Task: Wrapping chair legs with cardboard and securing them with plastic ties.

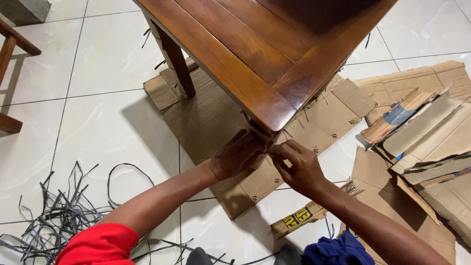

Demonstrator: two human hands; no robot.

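Both hands meet at the near corner of the wooden desk (255,54), just under its edge. Left hand (238,156) curls w/ fingers closed on cardboard wrapping (262,139) round the leg top; right hand (299,167) pinches sthg small beside it, can't tell what. Step: prob. stripping packing off the leg. Next needs a firm pull away from the wood. Flat cardboard sheet (211,122) lies beneath on the floor.

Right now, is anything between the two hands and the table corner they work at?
Nothing visible. The left hand and right hand already touch just under the wooden table corner, above the cardboard.
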